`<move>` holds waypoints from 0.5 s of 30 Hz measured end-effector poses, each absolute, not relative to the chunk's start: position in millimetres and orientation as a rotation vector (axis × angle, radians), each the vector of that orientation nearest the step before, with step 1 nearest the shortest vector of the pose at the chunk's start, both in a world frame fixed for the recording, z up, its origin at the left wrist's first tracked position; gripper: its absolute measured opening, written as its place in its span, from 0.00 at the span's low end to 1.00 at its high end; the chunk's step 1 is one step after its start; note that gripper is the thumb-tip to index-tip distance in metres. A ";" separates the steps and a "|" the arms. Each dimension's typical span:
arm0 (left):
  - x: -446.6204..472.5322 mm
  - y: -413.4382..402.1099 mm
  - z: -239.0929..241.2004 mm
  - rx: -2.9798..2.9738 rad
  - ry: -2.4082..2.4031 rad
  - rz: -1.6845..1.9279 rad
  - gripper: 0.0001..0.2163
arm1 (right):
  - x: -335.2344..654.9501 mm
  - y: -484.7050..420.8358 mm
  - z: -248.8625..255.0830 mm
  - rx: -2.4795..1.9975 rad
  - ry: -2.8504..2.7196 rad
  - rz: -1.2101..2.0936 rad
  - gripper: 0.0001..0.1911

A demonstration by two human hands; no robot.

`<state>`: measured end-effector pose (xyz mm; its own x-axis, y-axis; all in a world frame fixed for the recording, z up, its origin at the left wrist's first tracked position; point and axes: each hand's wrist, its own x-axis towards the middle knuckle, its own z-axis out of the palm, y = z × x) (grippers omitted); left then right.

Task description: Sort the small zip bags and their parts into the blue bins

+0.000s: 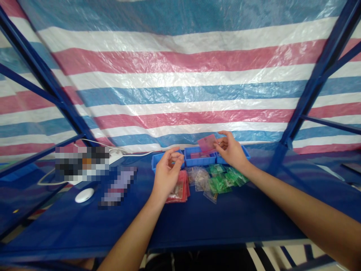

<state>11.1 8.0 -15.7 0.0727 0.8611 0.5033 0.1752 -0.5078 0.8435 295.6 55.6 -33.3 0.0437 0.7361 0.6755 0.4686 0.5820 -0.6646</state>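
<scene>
My right hand (229, 150) pinches a pink plastic zip bag (207, 144) by its right edge, above the middle blue bin (199, 162). More pink plastic shows inside that bin. My left hand (168, 171) is in front of the left blue bin (155, 162), fingers loosely curled and thumb apart, with nothing visible in it. Below it lies a stack of red bags (182, 191), partly covered by the hand and wrist. Clear bags (200, 179) and green bags (227, 180) with small contents are spread before the bins. My right hand partly hides the right blue bin (246, 152).
A white rounded device (84, 195) and a blurred-out long item (120, 186) lie to the left on the blue table (225, 222). Behind them is a white power strip (115, 157) with cables. Blue metal posts (316, 81) and a striped tarp (180, 60) enclose the back.
</scene>
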 end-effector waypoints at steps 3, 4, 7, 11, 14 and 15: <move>11.6 7.4 -16.3 1.796 1.047 1.480 0.19 | 289.8 48.5 -26.6 -1.042 -1.664 0.127 0.18; 11.8 7.0 -16.2 1.814 1.053 1.476 0.19 | 287.7 45.7 -24.2 -1.045 -1.700 0.079 0.15; 13.4 4.3 -14.1 1.904 1.092 1.452 0.17 | 280.6 35.2 -17.3 -1.018 -1.781 0.002 0.11; 17.8 -3.7 -7.0 2.116 1.083 1.451 0.18 | 267.7 14.2 -10.6 -0.869 -1.854 0.083 0.12; 20.0 -9.6 -1.8 2.231 0.998 1.436 0.21 | 257.2 -5.5 -10.2 -0.743 -1.949 0.167 0.12; 20.2 -10.9 -0.7 2.258 0.974 1.410 0.20 | 254.1 -11.5 -10.9 -0.708 -1.956 0.187 0.12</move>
<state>20.2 -10.9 -0.7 0.2861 0.6850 0.6700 0.3847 -0.7226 0.5744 254.1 -11.5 -10.9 -0.3234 0.5525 0.7682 0.3970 0.8162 -0.4198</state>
